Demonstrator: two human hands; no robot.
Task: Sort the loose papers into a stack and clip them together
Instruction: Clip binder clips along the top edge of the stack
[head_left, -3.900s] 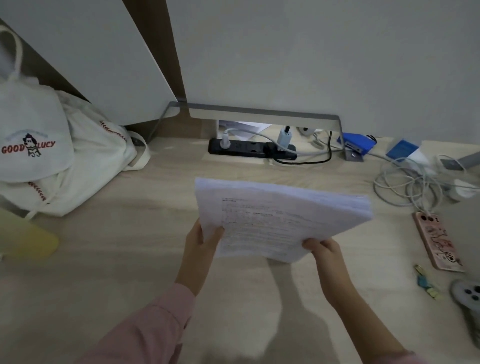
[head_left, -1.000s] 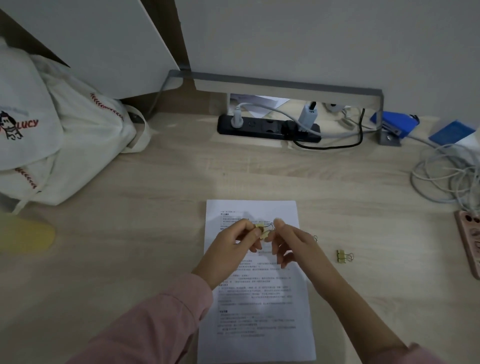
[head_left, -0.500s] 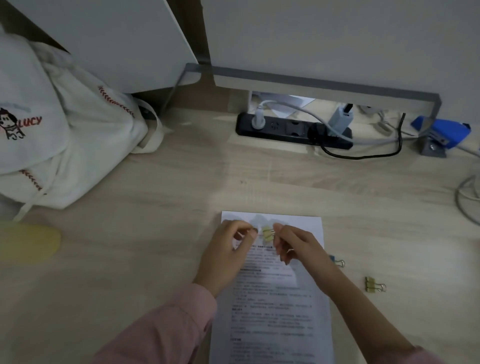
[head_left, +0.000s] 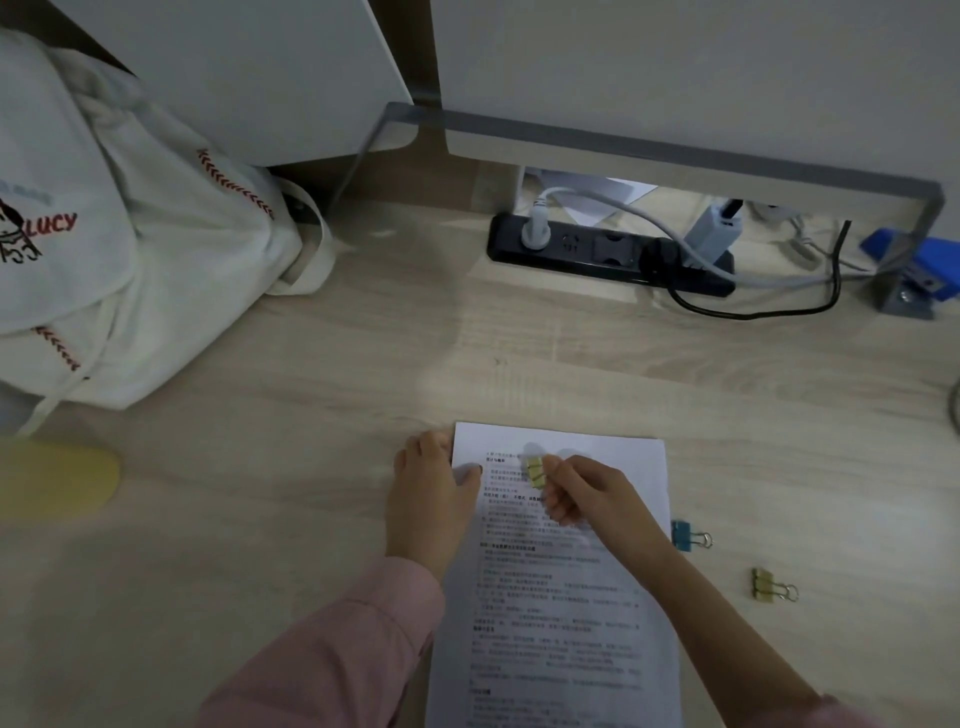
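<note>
A stack of printed white papers (head_left: 566, 597) lies flat on the wooden desk, its long side running away from me. My right hand (head_left: 582, 493) pinches a small yellow binder clip (head_left: 535, 470) just above the upper part of the top sheet. My left hand (head_left: 431, 499) grips the stack's upper left corner, thumb on the paper and fingers at its edge. To the right of the papers, a blue binder clip (head_left: 688, 535) and a second yellow binder clip (head_left: 771, 584) lie loose on the desk.
A white cloth bag (head_left: 119, 249) fills the left. A black power strip (head_left: 608, 254) with plugs and cables runs along the back wall, beside a blue stapler (head_left: 919, 265). A yellow object (head_left: 52, 483) lies at the left edge.
The papers went from held in the air to lying flat. My left hand let go of the clip and moved to the stack's upper left corner; my right hand keeps the clip.
</note>
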